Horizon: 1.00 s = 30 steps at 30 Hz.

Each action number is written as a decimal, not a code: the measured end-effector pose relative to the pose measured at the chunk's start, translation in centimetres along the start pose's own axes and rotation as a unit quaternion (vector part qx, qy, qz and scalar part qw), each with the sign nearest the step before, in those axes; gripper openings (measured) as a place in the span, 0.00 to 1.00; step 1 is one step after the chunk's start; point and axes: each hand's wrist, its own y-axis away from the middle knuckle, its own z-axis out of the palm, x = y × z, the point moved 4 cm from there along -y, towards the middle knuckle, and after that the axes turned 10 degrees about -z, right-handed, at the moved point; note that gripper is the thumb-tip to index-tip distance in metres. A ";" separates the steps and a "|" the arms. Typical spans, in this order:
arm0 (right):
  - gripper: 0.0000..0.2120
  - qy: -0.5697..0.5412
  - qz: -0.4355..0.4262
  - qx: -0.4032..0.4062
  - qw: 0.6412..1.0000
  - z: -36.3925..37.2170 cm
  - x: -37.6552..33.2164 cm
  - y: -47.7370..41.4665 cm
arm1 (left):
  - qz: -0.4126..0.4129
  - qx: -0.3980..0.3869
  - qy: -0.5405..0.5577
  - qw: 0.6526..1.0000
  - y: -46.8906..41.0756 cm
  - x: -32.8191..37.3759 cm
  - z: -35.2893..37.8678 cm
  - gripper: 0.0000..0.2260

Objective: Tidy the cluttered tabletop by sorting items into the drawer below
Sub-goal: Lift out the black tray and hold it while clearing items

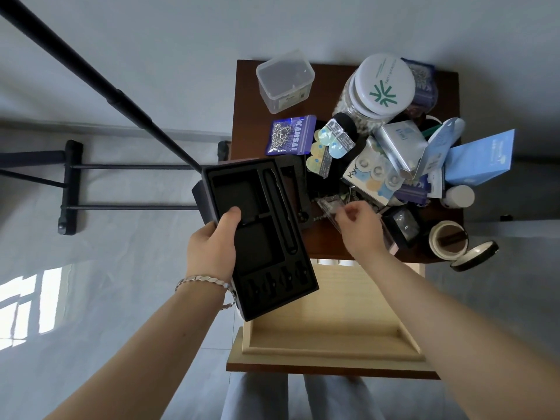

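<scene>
The left hand gripped a black foam-lined box by its left edge, thumb curled over the rim. The box was tilted above the back-left corner of the open drawer. Just beyond the drawer's back edge, the right hand reached over the table, its fingers curled and pinching a clear plastic packet. Farther back from the drawer sat the heap of packets and a white-lidded jar.
</scene>
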 end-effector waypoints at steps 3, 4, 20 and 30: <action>0.08 -0.161 0.087 0.012 0.983 0.2 0.0 -0.3 | -0.001 0.002 0.009 1.000 0.0 0.1 -0.1 0.10; 0.09 -0.139 0.080 0.002 0.987 0.3 -0.2 -0.5 | -0.001 0.004 0.009 1.000 -0.1 0.1 -0.1 0.09; 0.14 0.272 -0.081 -0.068 0.956 2.0 -1.7 -1.7 | -0.006 -0.001 0.011 1.000 -0.2 -0.5 -1.1 0.09; 0.04 0.148 -0.077 -0.032 0.985 0.9 -1.4 -1.1 | -0.011 0.005 0.003 1.000 -0.1 -0.2 -1.3 0.10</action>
